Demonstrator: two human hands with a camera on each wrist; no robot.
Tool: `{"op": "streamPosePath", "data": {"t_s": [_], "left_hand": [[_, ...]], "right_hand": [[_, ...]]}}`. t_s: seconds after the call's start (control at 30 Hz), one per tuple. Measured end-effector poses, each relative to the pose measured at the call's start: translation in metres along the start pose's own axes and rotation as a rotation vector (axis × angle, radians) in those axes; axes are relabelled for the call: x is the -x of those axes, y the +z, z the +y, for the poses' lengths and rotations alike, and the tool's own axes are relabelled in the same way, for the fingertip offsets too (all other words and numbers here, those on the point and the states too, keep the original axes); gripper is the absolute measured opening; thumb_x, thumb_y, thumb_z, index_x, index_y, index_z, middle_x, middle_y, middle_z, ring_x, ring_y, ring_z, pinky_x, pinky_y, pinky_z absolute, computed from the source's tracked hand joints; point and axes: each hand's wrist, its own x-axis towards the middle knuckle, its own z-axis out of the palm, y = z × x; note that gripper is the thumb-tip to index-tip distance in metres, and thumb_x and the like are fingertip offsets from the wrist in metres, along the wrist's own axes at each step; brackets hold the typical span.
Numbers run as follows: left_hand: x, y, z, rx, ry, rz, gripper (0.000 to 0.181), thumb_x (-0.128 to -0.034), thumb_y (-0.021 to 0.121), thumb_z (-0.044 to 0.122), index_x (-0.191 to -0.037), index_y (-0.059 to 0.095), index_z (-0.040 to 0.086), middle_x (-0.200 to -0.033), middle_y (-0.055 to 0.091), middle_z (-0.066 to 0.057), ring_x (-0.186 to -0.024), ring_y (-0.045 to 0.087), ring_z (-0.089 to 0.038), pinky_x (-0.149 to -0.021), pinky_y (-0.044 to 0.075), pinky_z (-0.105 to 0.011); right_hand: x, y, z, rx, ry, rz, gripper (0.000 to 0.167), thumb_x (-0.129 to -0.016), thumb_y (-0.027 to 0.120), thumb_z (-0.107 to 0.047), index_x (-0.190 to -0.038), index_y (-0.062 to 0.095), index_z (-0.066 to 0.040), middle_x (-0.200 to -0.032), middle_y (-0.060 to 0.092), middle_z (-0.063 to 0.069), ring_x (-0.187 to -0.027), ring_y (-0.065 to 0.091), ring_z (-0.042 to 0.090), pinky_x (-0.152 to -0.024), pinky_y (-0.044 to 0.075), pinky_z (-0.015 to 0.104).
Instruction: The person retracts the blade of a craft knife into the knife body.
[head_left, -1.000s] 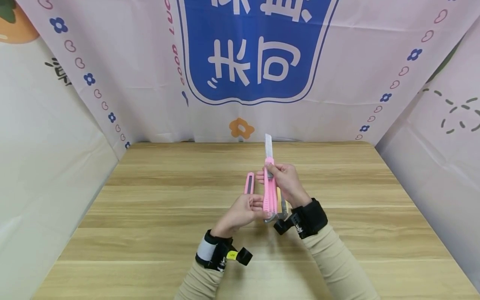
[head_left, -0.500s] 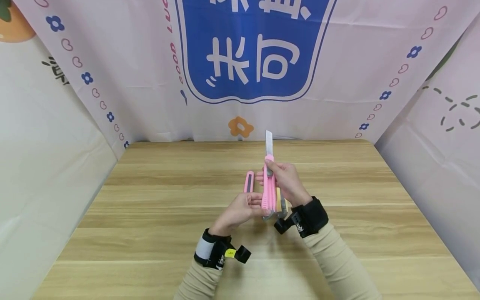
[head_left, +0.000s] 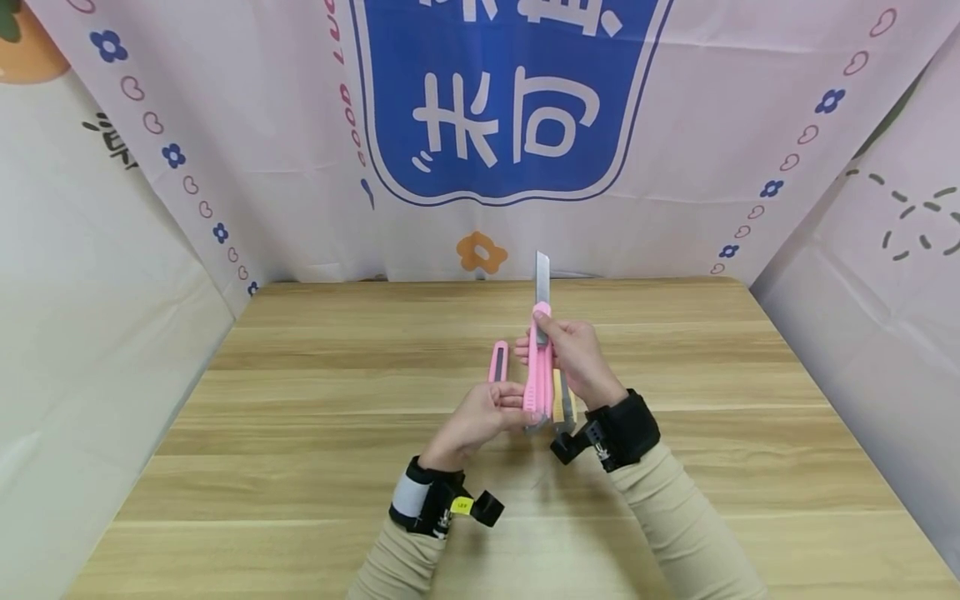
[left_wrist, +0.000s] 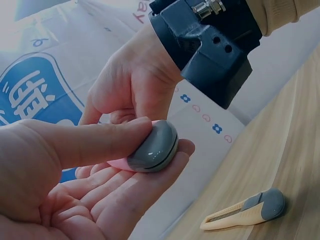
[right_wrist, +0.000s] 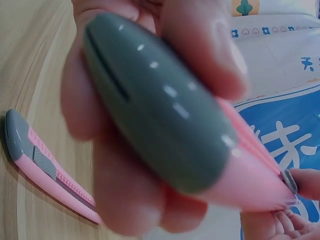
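A pink utility knife is held above the table between both hands, its blade extended and pointing to the back wall. My left hand pinches its rear end between thumb and fingers; the left wrist view shows the thumb on the grey end cap. Further up the handle, my right hand grips the knife near the blade, thumb at the grey slider. On the table lie a second pink utility knife, partly hidden behind my left hand, and a yellow utility knife below my right hand.
A wooden table spreads beneath both hands. Printed cloth hangs behind it, with more cloth at both sides. Black wrist straps with cameras sit on both wrists, the right camera mount close to the yellow knife.
Both hands have shifted the held knife slightly away and to the right, its blade staying extended. Their holds look the same. The two knives on the table have not moved.
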Motion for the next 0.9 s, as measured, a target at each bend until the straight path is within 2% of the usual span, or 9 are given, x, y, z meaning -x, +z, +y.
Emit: {"op": "streamPosePath", "data": {"t_s": [0.13, 0.3, 0.5, 0.73, 0.9], "left_hand": [[0.0016, 0.0010, 0.0013, -0.006, 0.006, -0.003, 0.038, -0.0835, 0.070, 0.003, -0.119, 0.061, -0.004, -0.115, 0.070, -0.021, -0.096, 0.072, -0.017, -0.084, 0.059, -0.028], [0.0035, 0.0021, 0.0034, -0.003, 0.012, -0.001, 0.036, -0.0832, 0.069, 0.002, -0.118, 0.062, -0.004, -0.114, 0.070, -0.022, -0.097, 0.072, -0.020, -0.085, 0.059, -0.028], [0.0040, 0.0026, 0.0037, 0.011, 0.009, -0.015, 0.036, -0.0824, 0.069, 0.001, -0.117, 0.062, -0.004, -0.113, 0.070, -0.022, -0.094, 0.072, -0.017, -0.086, 0.059, -0.027], [0.0027, 0.0019, 0.0024, 0.013, 0.002, -0.025, 0.038, -0.0823, 0.068, 0.000, -0.119, 0.060, -0.005, -0.112, 0.070, -0.023, -0.092, 0.072, -0.016, -0.086, 0.059, -0.028], [0.0024, 0.0010, 0.0022, 0.020, 0.002, -0.031, 0.038, -0.0826, 0.068, 0.000, -0.119, 0.060, -0.006, -0.113, 0.070, -0.023, -0.091, 0.072, -0.015, -0.086, 0.059, -0.027]], "right_hand": [[0.0001, 0.0018, -0.0005, -0.014, -0.015, 0.002, 0.046, -0.101, 0.049, -0.028, -0.117, 0.055, 0.014, -0.071, 0.074, -0.004, -0.069, 0.073, 0.008, -0.082, 0.060, 0.036], [-0.0004, 0.0023, 0.0000, -0.028, -0.023, 0.000, 0.044, -0.100, 0.050, -0.025, -0.116, 0.055, 0.015, -0.071, 0.074, -0.003, -0.068, 0.073, 0.008, -0.083, 0.059, 0.037], [-0.0007, 0.0025, 0.0017, -0.031, -0.029, 0.001, 0.042, -0.100, 0.050, -0.023, -0.115, 0.054, 0.017, -0.069, 0.074, -0.004, -0.069, 0.073, 0.008, -0.080, 0.061, 0.033], [-0.0003, 0.0032, 0.0022, -0.033, -0.033, 0.007, 0.040, -0.100, 0.051, -0.022, -0.112, 0.056, 0.016, -0.069, 0.074, -0.004, -0.069, 0.073, 0.008, -0.084, 0.058, 0.038], [-0.0005, 0.0035, 0.0027, -0.022, -0.034, 0.009, 0.041, -0.100, 0.050, -0.020, -0.117, 0.054, 0.017, -0.071, 0.074, -0.004, -0.070, 0.073, 0.008, -0.087, 0.058, 0.039]]}}
